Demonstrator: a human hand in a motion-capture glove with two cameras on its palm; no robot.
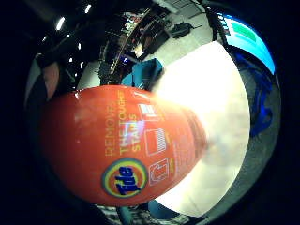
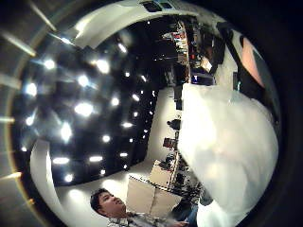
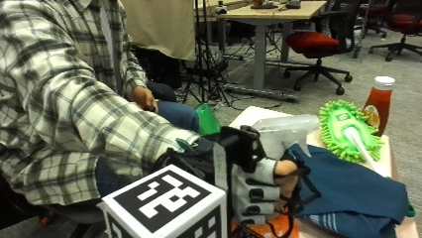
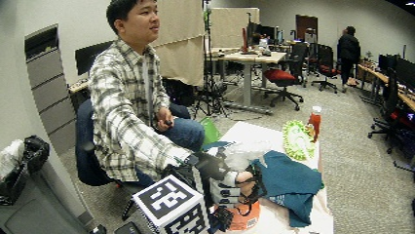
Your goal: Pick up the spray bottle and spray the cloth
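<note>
Lower centre of frame: my right hand (image 3: 264,186) grips the spray bottle (image 3: 280,131); I should aim the nozzle at the blue cloth (image 3: 356,191) before squeezing.

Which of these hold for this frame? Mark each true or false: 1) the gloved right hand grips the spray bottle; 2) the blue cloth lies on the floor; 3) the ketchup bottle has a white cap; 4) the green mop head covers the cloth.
1) True: the gloved right hand grips the orange spray bottle.
2) False: the blue cloth lies on the table.
3) True: the ketchup bottle has a white cap.
4) False: the green mop head lies beside the cloth, not over it.
</note>
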